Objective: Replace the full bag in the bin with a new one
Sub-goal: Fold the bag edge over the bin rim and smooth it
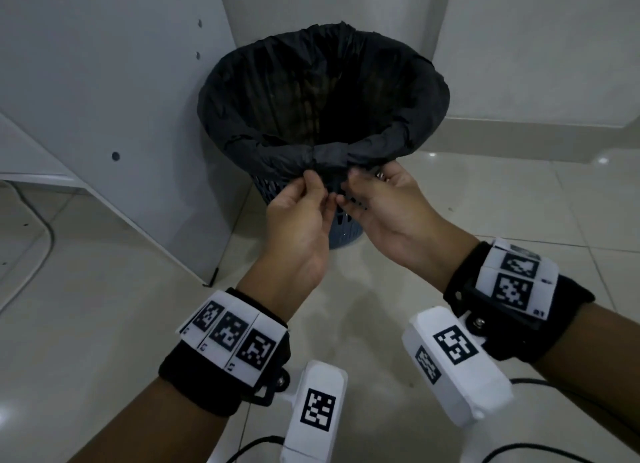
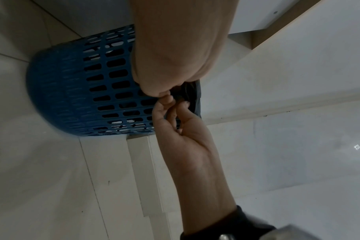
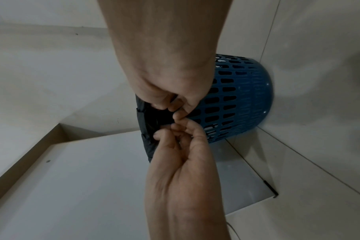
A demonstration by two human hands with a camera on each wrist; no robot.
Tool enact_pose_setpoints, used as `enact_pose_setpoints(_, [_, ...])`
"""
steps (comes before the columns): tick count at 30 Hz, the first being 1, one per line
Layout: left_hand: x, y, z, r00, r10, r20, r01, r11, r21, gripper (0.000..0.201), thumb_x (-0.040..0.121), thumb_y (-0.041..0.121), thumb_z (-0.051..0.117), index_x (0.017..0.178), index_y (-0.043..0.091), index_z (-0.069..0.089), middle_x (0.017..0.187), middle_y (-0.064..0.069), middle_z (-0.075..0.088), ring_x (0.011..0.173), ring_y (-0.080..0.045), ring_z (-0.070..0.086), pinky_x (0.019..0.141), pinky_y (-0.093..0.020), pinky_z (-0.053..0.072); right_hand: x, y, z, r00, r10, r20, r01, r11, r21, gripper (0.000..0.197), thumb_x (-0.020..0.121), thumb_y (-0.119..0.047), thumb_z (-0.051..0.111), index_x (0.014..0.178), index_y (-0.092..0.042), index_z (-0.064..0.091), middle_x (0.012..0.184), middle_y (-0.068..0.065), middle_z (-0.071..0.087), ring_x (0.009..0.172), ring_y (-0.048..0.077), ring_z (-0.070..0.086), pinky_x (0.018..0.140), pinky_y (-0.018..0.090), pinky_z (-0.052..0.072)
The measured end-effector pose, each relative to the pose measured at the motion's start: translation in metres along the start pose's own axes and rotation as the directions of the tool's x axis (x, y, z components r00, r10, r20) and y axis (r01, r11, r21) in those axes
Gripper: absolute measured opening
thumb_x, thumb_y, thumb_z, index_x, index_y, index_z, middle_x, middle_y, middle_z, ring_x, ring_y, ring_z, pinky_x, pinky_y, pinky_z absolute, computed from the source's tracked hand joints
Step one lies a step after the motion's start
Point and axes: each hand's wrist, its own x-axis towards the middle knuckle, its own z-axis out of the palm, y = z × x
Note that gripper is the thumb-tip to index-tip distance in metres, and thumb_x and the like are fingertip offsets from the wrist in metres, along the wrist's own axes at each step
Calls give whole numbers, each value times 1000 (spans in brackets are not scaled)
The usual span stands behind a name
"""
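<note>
A blue slotted bin [image 1: 346, 232] [image 2: 82, 91] [image 3: 238, 100] stands on the floor in a corner. A black bag [image 1: 277, 81] [image 2: 193, 95] [image 3: 149, 146] lines it, with its edge folded over the rim and gathered into a twisted bunch [image 1: 329, 159] at the near side. My left hand [image 1: 317, 188] [image 2: 158, 87] [image 3: 170, 129] and right hand [image 1: 349, 190] [image 2: 175, 104] [image 3: 175, 108] meet just under that bunch. Each pinches the black plastic between thumb and fingers, knuckles almost touching. The bag's inside is dark and its contents are hidden.
A white cabinet panel [image 1: 104, 116] stands close on the bin's left, and a white wall with a skirting [image 1: 519, 130] is behind and to the right. Pale floor tiles [image 1: 346, 324] lie in front. A dark cable [image 1: 46, 234] runs along the floor at left.
</note>
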Motion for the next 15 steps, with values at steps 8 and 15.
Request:
enact_pose_setpoints(8, [0, 1, -1, 1000, -22, 18, 22, 1000, 0, 16, 103, 14, 53, 102, 10, 68, 85, 5, 68, 69, 1, 64, 76, -17, 56, -7, -17, -6, 993, 77, 86, -96, 967, 235, 42, 95, -33, 51, 124, -3, 61, 120, 16, 70, 114, 26, 66, 99, 36, 53])
enact_pose_setpoints(15, [-4, 4, -22, 995, -25, -93, 7, 982, -191, 17, 98, 22, 58, 109, 14, 67, 98, 1, 65, 75, -10, 58, 74, -23, 56, -1, -14, 0, 1000, -9, -23, 12, 990, 139, 41, 95, -20, 66, 129, 2, 58, 117, 16, 71, 108, 23, 70, 95, 33, 56])
